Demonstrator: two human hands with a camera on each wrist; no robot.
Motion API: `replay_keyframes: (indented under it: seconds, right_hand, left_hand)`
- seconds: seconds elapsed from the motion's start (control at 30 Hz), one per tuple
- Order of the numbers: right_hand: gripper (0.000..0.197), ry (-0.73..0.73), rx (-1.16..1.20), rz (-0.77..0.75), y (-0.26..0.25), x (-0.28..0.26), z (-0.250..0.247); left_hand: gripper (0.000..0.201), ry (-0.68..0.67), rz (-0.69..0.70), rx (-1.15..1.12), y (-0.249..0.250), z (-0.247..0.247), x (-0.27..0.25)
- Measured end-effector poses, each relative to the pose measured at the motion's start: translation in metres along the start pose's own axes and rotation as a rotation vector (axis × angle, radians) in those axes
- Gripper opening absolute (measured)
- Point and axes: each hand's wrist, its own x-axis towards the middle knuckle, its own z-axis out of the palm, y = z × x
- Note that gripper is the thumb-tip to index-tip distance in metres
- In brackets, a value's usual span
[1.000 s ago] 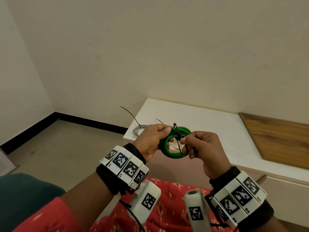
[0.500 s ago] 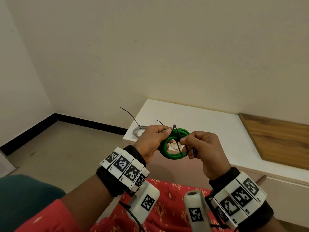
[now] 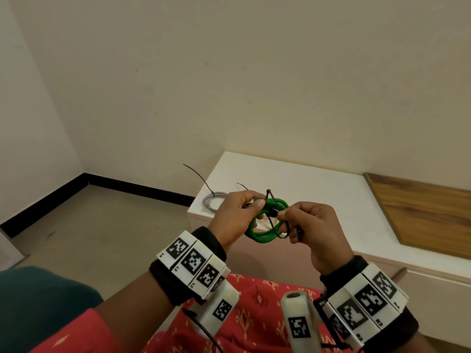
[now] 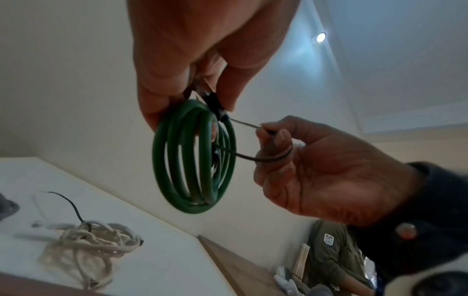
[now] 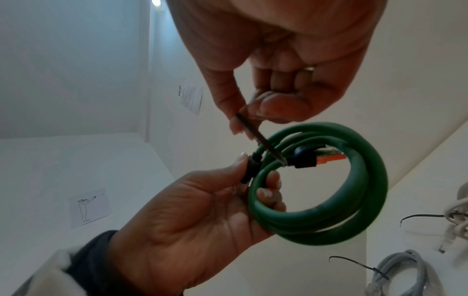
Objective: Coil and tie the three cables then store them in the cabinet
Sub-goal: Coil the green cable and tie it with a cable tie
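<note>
Holding the green cable up in the air, above the front edge of the white cabinet, the person has both hands busy. The left hand grips one side of the coil w/ curled fingers. The right hand pinches the tail of the black zip tie – it loops round the coil but looks loose. If the pull is too soft, the tie may stay slack and the loops could spring apart. If the left hand lets go early, the coil could drop. The grey cable and the white cable lie on the cabinet top, each w/ a tie – so prob. this is the last one.
</note>
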Motion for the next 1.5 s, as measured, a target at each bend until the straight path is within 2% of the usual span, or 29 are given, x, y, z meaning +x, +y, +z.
replay_keyframes:
  seconds: [0.5, 0.67, 1.13, 1.5]
  right_hand:
    - [0.024, 0.012, 0.036, 0.006, -0.004, -0.002, 0.0]
    - [0.015, -0.011, 0.055, -0.015, -0.003, -0.002, 0.005]
    - [0.019, 0.047, 0.091, 0.008, 0.002, 0.001, 0.024]
    - [0.018, 0.039, 0.1, 0.017, 0.005, 0.003, 0.025]
  left_hand:
    - [0.024, -0.006, 0.038, 0.092, 0.007, -0.002, -0.001]
    - [0.023, -0.026, 0.052, 0.175, 0.002, -0.008, -0.001]
    - [0.023, 0.002, 0.035, 0.09, -0.001, -0.016, 0.005]
    - [0.02, -0.023, 0.007, 0.041, 0.002, -0.016, 0.003]
